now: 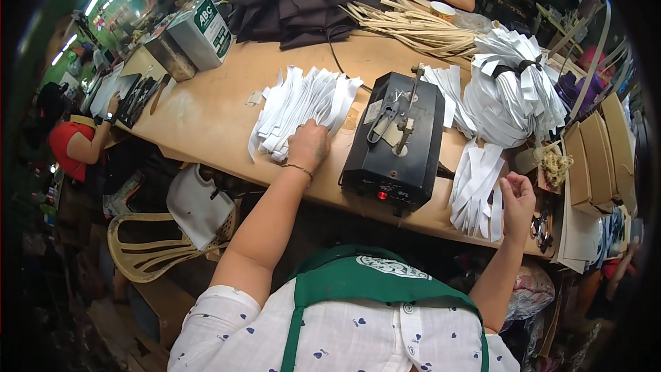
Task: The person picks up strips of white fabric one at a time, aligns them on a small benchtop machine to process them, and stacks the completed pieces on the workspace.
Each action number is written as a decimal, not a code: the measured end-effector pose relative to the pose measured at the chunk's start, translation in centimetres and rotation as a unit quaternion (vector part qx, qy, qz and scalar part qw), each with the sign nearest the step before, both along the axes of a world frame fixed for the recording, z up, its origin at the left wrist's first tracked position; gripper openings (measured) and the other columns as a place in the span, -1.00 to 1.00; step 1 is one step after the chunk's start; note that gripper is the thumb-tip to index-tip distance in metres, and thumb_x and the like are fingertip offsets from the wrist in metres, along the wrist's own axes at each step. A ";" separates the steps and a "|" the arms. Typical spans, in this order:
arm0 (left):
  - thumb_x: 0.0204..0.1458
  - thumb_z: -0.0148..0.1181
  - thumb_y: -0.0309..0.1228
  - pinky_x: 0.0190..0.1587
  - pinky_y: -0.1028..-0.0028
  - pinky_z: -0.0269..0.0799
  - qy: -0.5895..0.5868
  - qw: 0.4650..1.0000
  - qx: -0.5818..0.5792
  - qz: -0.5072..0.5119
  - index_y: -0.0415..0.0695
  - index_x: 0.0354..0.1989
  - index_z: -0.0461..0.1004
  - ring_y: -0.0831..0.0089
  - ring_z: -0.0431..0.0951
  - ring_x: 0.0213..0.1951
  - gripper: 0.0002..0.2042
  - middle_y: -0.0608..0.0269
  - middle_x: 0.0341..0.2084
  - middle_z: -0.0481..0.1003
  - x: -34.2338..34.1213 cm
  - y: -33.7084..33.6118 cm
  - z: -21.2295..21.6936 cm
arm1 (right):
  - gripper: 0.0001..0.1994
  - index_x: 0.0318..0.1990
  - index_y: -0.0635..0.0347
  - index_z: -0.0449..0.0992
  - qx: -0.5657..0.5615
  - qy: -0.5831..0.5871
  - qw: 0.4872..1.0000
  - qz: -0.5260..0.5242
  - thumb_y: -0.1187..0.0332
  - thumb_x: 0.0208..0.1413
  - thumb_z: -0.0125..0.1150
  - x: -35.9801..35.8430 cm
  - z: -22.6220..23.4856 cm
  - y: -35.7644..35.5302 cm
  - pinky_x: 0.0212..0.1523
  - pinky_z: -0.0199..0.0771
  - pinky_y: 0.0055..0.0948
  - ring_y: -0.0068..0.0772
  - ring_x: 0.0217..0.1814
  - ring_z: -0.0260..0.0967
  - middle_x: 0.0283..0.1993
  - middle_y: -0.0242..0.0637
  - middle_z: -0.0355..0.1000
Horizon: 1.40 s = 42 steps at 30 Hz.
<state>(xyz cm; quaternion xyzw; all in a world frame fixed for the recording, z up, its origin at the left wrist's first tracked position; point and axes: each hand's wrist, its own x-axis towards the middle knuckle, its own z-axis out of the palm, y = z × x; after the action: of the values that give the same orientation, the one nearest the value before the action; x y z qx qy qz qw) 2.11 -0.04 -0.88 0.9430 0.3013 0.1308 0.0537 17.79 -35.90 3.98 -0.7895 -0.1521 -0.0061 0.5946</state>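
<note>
A loose pile of white fabric strips [299, 107] lies across the table to the left of a black box-shaped machine [396, 145]. My left hand [310, 145] rests at the near edge of this pile, its fingers curled closed on strips. The machine has a metal arm and plate on top and a lit red switch in front. To its right, a smaller fan of white strips [475, 189] hangs over the table edge. My right hand [518, 198] is beside that fan, fingers bent together; whether a strip is pinched in them is unclear.
A large tied bundle of white strips [513, 89] stands at right, near cardboard boxes [597, 155] and scissors [542, 231]. Dark cloth [289, 0], beige strips [413, 24] and a square tin [203, 34] lie farther back. Left are a plastic chair [141, 241] and a person in red [72, 145].
</note>
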 end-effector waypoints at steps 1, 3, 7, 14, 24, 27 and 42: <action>-0.22 0.06 -0.35 -0.38 0.31 0.32 -0.031 0.999 -0.031 -0.006 -0.20 -0.53 0.40 0.23 0.41 -0.42 -0.84 0.09 -0.54 0.35 -0.3 0.3 -0.1 | -0.81 -0.37 0.34 0.32 -0.005 0.002 1.000 0.004 0.45 -0.14 0.14 -0.2 0.2 0.0 -0.27 0.26 -0.67 -0.62 -0.32 0.24 -0.31 -0.30 0.29; -0.21 0.03 -0.38 -0.40 0.34 0.32 -0.120 0.988 -0.091 -0.024 -0.22 -0.53 0.39 0.28 0.41 -0.44 -0.85 0.08 -0.58 0.36 -0.9 1.0 0.0 | -0.82 -0.36 0.33 0.32 -0.006 0.002 1.000 0.006 0.45 -0.13 0.13 -0.8 0.9 -0.3 -0.27 0.25 -0.67 -0.63 -0.33 0.23 -0.32 -0.32 0.30; -0.17 -0.04 -0.46 -0.45 0.40 0.30 -0.229 0.942 -0.244 0.008 -0.26 -0.46 0.39 0.26 0.42 -0.53 -0.85 0.05 -0.70 0.39 -3.9 1.2 4.6 | -0.85 -0.35 0.32 0.33 0.029 0.010 0.999 0.043 0.48 -0.11 0.10 -2.2 2.0 -0.5 -0.27 0.24 -0.68 -0.65 -0.33 0.24 -0.30 -0.32 0.32; -0.14 -0.03 -0.58 -0.50 0.74 0.25 -0.318 0.774 -0.539 -0.092 -0.26 -0.25 0.35 0.71 0.34 -0.52 -0.78 0.34 -0.53 0.38 -9.9 -6.2 15.2 | -0.68 -0.36 0.27 0.35 0.033 -0.177 0.923 0.341 0.45 -0.35 0.29 -9.6 8.6 5.9 -0.21 0.26 -0.48 -0.30 -0.23 0.28 -0.24 -0.12 0.31; -0.15 0.07 -0.56 -0.38 0.64 0.29 -0.157 0.779 -0.562 -0.230 -0.23 -0.32 0.28 0.64 0.38 -0.45 -0.81 0.24 -0.44 0.37 -9.2 -11.7 14.3 | -0.67 -0.26 0.25 0.24 0.153 0.249 0.803 0.519 0.31 -0.16 0.20 -12.6 6.7 11.2 -0.33 0.24 -0.65 -0.63 -0.33 0.24 -0.36 -0.35 0.31; -0.15 0.08 -0.54 -0.41 0.61 0.31 -0.131 0.843 -0.441 -0.279 -0.25 -0.32 0.28 0.58 0.41 -0.46 -0.80 0.22 -0.48 0.37 -8.4 -12.0 15.3 | -0.77 -0.34 0.28 0.30 0.057 0.224 0.818 0.526 0.37 -0.12 0.16 -11.8 7.2 10.3 -0.36 0.26 -0.67 -0.69 -0.36 0.24 -0.42 -0.40 0.33; -0.22 0.16 -0.53 -0.41 0.64 0.32 -0.316 0.853 -0.316 -0.270 -0.24 -0.26 0.32 0.54 0.39 -0.44 -0.71 0.22 -0.42 0.35 -6.4 -12.8 14.3 | -0.87 -0.43 0.29 0.29 0.227 0.242 0.874 0.355 0.53 -0.15 0.11 -8.0 8.1 9.6 -0.50 0.29 -0.71 -0.64 -0.51 0.28 -0.49 -0.31 0.34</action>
<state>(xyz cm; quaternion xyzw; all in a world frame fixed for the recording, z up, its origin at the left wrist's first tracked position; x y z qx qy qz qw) -4.26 -12.83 13.39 0.8273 0.0266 0.2997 0.4745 9.80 -26.26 12.03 -0.5023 -0.2680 0.3624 0.7380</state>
